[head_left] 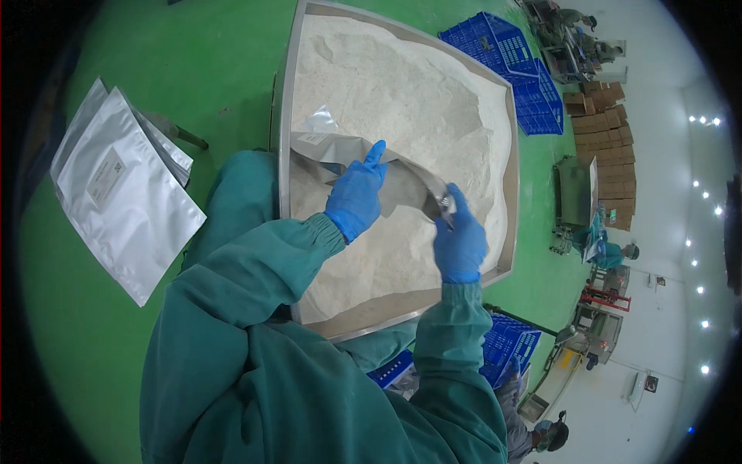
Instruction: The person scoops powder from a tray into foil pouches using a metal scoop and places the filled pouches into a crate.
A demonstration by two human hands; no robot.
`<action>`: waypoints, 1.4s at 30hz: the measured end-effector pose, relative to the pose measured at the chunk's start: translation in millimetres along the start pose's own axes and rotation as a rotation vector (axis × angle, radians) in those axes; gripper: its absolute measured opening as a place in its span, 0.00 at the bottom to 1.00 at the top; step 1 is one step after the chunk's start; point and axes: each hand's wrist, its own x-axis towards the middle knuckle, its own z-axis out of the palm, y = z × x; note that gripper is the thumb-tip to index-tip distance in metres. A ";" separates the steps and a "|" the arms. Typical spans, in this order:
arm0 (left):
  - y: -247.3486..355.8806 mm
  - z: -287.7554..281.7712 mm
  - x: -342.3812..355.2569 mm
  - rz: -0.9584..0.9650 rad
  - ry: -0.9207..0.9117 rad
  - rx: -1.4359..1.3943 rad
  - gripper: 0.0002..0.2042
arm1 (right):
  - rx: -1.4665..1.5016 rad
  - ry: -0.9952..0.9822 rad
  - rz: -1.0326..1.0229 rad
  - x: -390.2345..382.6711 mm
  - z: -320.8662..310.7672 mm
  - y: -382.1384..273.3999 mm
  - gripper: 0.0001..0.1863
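A large metal-rimmed tub (513,232) holds pale powder (402,85). Over it, my blue-gloved left hand (357,193) grips a silvery-grey foil bag (410,185) near its middle, index finger pointing up along it. My gloved right hand (460,240) is closed on the bag's right end, where a small crumpled shiny part shows between thumb and fingers. The bag lies sideways across the powder; its contents cannot be made out. A small silvery sheet edge pokes up behind it. At the left, a stack of flat silver pouches with white labels (127,193) rests beside my knee.
Blue plastic crates stand beyond the tub (495,46) and at lower right (506,344). Cardboard boxes (603,155) are piled by the far wall near a metal cart (572,193). Co-workers appear at top right (583,31), middle right (618,251) and lower right (545,437). The floor (193,46) is green.
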 end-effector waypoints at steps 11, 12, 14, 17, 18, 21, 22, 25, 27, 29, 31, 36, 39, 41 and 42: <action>-12.9 -14.2 6.4 0.007 -0.074 0.068 0.26 | -0.185 -0.637 -0.216 -31.9 215.8 113.8 0.26; -18.5 -13.6 3.4 -0.010 -0.072 0.081 0.26 | -0.003 -0.795 -0.095 -38.2 219.6 96.3 0.26; -25.6 -9.9 -1.1 0.126 -0.040 0.037 0.24 | 0.180 -0.954 0.030 -45.4 221.8 92.4 0.25; -15.8 -17.5 -6.3 0.093 -0.210 0.041 0.22 | 0.701 -0.983 0.082 -56.0 219.2 138.6 0.27; -18.6 -16.8 -10.2 0.090 -0.206 0.037 0.22 | 0.809 -0.952 0.116 -53.9 202.7 138.4 0.27; -25.2 -18.2 -22.1 0.077 -0.219 0.003 0.21 | 0.891 -0.819 0.106 -36.3 132.1 136.6 0.27; -23.9 -18.6 -25.2 0.096 -0.246 0.046 0.22 | 0.877 -0.719 0.068 -28.9 104.7 130.4 0.28; -24.0 -5.7 -33.4 0.126 -0.181 0.065 0.23 | 0.380 -0.561 0.133 -3.7 27.3 88.7 0.27; -14.7 5.8 -32.1 0.151 -0.100 0.030 0.23 | 0.175 -0.398 0.063 -0.7 3.9 54.6 0.28; 5.5 10.7 -23.6 0.094 -0.040 -0.126 0.26 | -0.021 -0.178 -0.009 1.1 -1.0 18.4 0.29; 23.5 10.2 -9.0 0.051 -0.010 -0.161 0.27 | -0.091 -0.051 -0.097 -5.3 -8.2 1.9 0.27; 32.0 -7.9 12.1 0.027 0.044 -0.194 0.31 | -0.184 0.088 0.067 -42.3 -60.5 23.0 0.27; 48.7 -35.0 18.1 -0.128 0.015 -0.259 0.25 | -0.241 0.149 -0.076 -38.0 -54.4 78.5 0.25; 55.4 -48.9 21.4 -0.046 0.068 -0.253 0.25 | -0.011 0.106 -0.311 -22.0 -54.2 67.8 0.22; 59.4 -57.6 23.5 -0.023 0.048 -0.228 0.25 | 0.265 0.064 -0.354 -6.5 -56.2 40.4 0.21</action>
